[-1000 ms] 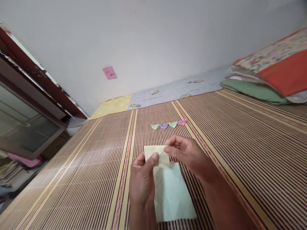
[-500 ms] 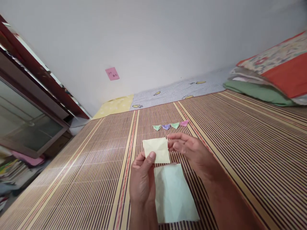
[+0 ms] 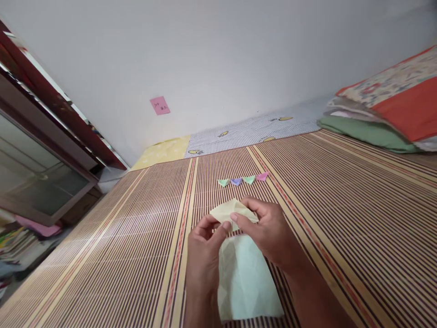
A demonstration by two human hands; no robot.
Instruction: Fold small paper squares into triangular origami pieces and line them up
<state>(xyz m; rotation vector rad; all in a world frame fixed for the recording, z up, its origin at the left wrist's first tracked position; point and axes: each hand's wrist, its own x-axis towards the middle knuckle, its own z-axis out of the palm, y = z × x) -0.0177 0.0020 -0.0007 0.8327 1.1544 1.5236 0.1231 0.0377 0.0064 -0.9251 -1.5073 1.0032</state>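
A pale yellow piece of paper is pinched between both hands above the striped mat. My left hand grips its lower left part, thumb on top. On the right side, my right hand holds it with the thumb pressed on the face near the middle. The paper is turned cornerwise, and creases show on it. Just below, a pale green sheet lies on the mat, partly behind my hands. Beyond the yellow paper, several small folded paper pieces stand in a row, among them a purple one and a pink one.
The striped mat spreads across the view. Folded bedding is stacked at the right. A pink note is stuck on the white wall. A glass-panelled cabinet stands at the left.
The yellow paper has turned from square-on to cornerwise. My right hand, before apart-fingered at its right edge, has closed on it. Its thumb has moved left over the paper.
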